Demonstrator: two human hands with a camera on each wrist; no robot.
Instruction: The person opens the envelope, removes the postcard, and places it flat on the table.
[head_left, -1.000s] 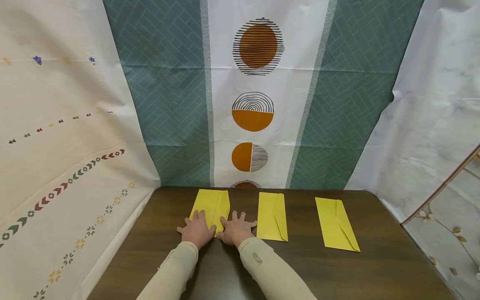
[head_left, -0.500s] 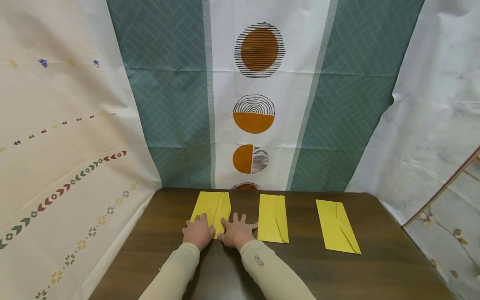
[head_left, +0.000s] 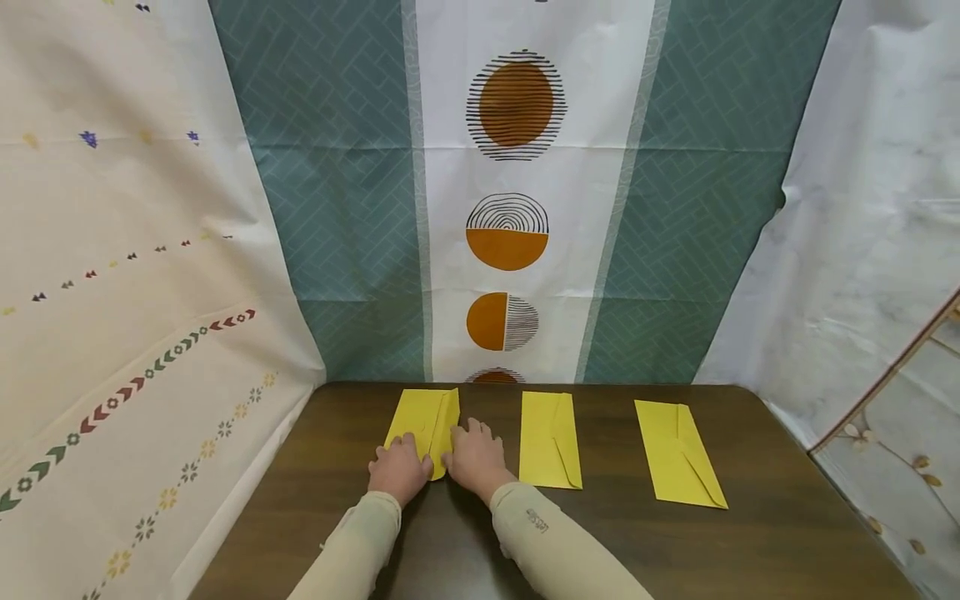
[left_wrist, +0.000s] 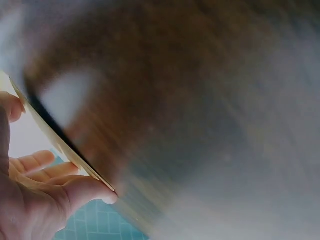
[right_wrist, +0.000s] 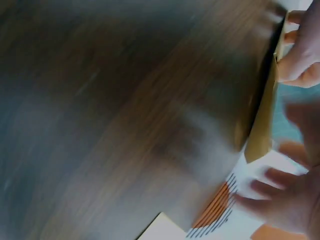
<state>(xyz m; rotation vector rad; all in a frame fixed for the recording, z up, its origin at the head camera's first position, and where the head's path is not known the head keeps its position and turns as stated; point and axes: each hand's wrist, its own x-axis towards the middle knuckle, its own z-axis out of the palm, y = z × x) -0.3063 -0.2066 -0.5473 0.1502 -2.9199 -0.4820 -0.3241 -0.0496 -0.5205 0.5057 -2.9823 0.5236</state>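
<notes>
Three yellow envelopes lie in a row on a dark wooden table [head_left: 315, 508]. On the left envelope [head_left: 416, 408] my left hand [head_left: 400, 471] rests, its fingers on the paper and its thumb by the near edge. That thumb [left_wrist: 92, 192] shows at the paper's edge in the left wrist view. Along the envelope's right side, a long flap [head_left: 446, 421] stands partly raised. My right hand [head_left: 478, 454] is beside this flap, fingers spread and loosely bent. It is blurred in the right wrist view, so whether its fingertips touch the paper is hard to tell.
The middle envelope [head_left: 551, 442] lies just right of my right hand. Farther right is another envelope [head_left: 678, 454], slightly slanted. A patterned curtain [head_left: 502, 167] hangs behind the table, with pale cloths [head_left: 150, 350] at both sides.
My right hand has turned from lying flat with spread fingers to facing the left envelope's side. The envelope's right flap now stands higher. My left hand has stayed nearly in place.
</notes>
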